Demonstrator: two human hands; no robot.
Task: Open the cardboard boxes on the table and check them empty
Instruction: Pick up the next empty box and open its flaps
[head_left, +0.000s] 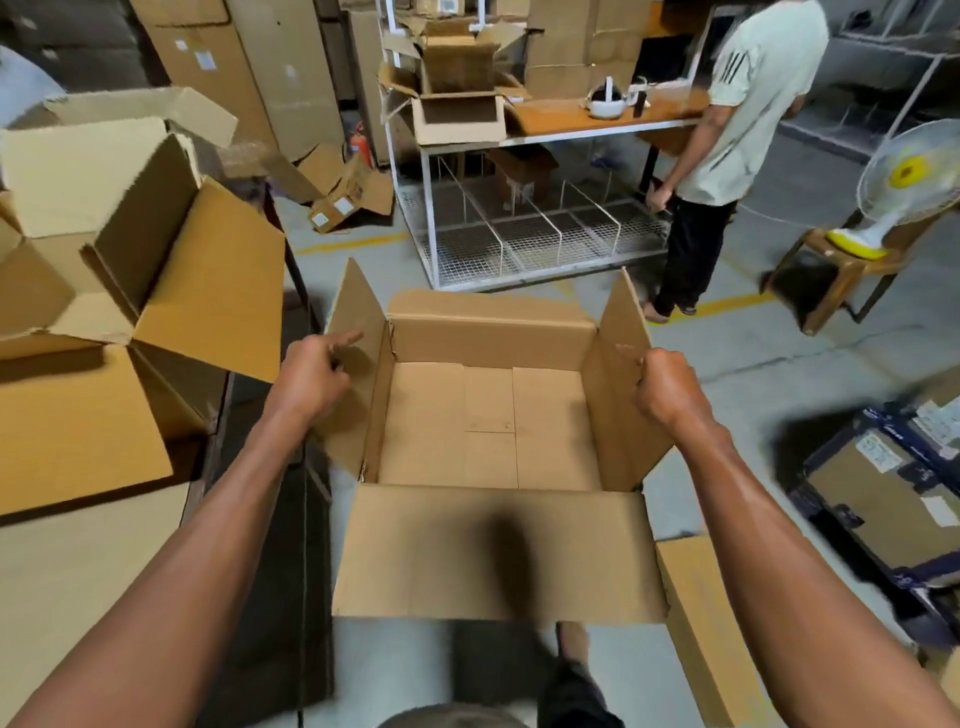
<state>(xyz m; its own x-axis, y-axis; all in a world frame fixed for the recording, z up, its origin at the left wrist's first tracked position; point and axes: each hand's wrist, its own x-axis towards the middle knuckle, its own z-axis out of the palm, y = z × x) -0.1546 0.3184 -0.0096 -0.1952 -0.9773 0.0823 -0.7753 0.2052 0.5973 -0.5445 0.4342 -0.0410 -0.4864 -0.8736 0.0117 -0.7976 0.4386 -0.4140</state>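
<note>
An open cardboard box is held in front of me above the floor, all its flaps spread out. Its inside shows only the bare cardboard bottom. My left hand grips the left side flap, its index finger sticking out. My right hand is closed on the edge of the right side flap. On the table at my left stands another open cardboard box, with flaps up; I cannot see into it.
A person in a pale shirt stands by a white rack carrying open boxes and a headset. A fan sits on a stool at the right. Cartons lie at lower right and on the floor behind.
</note>
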